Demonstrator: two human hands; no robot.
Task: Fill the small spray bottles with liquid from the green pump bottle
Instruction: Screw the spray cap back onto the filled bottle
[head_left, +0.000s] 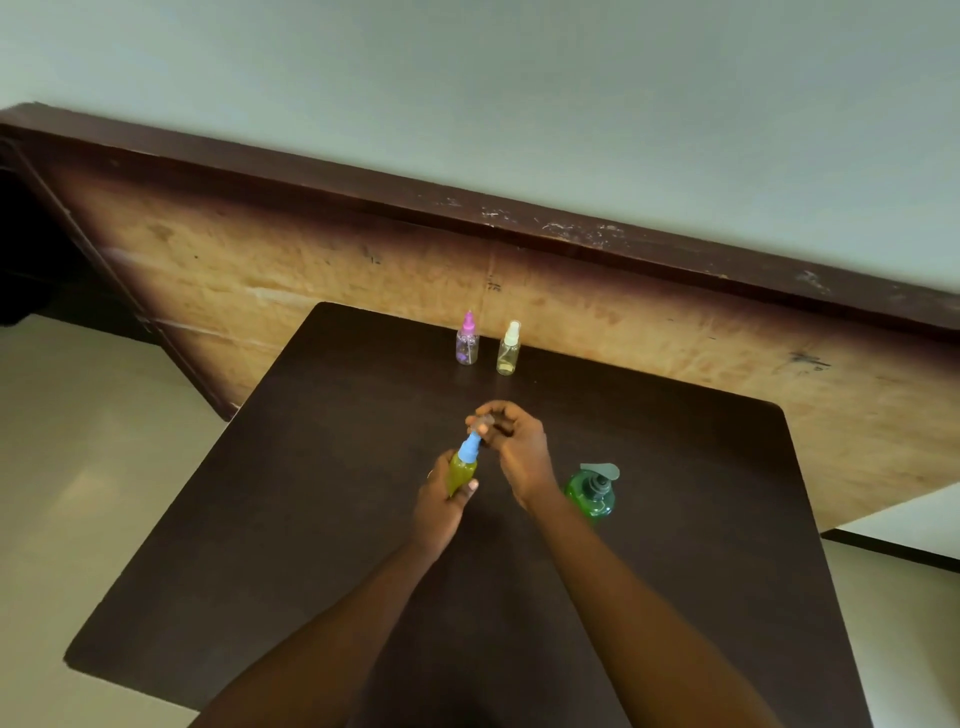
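My left hand (440, 499) grips a small spray bottle (464, 470) with a blue sprayer and yellow-green liquid, tilted away from me over the dark table (311, 519). My right hand (511, 441) curls its fingers round a clear cap (480, 423) at the tip of the blue sprayer. The green pump bottle (592, 493) stands upright just right of my right wrist. At the table's far edge stand two more small spray bottles: one with a pink top (467, 340) and one with a white top (509, 349).
A wooden panel with a dark top rail (623, 291) runs behind the table, below a pale wall. Light floor (78, 441) shows to the left and right of the table.
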